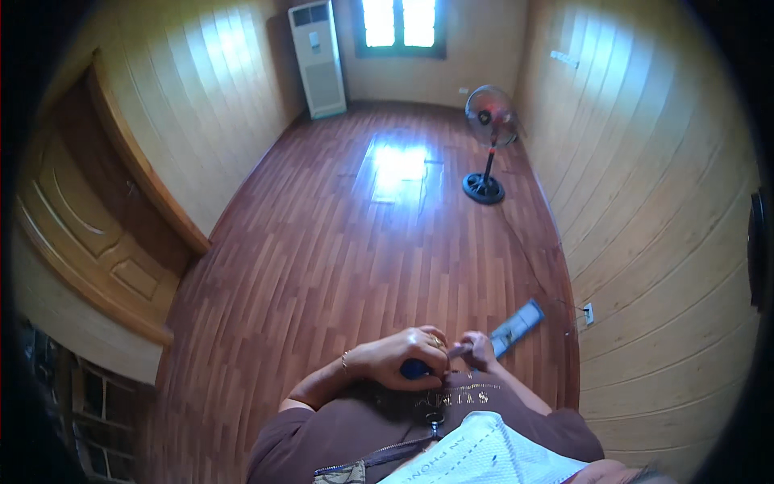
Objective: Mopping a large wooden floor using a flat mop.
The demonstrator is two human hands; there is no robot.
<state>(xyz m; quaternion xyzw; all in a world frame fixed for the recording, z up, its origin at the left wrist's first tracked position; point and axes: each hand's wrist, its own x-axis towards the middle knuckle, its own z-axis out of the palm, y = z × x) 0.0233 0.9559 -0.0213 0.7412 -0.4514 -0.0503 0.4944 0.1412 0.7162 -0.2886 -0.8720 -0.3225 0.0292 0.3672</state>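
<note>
The person wore a brown top point(347, 427) with short sleeves point(293, 408); shiny lettering point(459, 399) ran across its front, near a zip point(387, 453) with a ring-shaped pull point(435, 420); a textured white piece point(476, 456) (cloth or paper, hard to tell) bore dark printing; a thin bracelet point(345, 363) circled the left wrist; a gold-coloured ring point(436, 341) banded one finger of the left hand point(405, 355).

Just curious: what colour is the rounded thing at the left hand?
The rounded thing is dark blue, clearest in head view.

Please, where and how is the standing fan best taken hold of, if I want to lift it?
Probably its slim, upright pole, above the wide round base, coming from the left: a hand could close around the pole there, while the wall stands near on the right.
</note>
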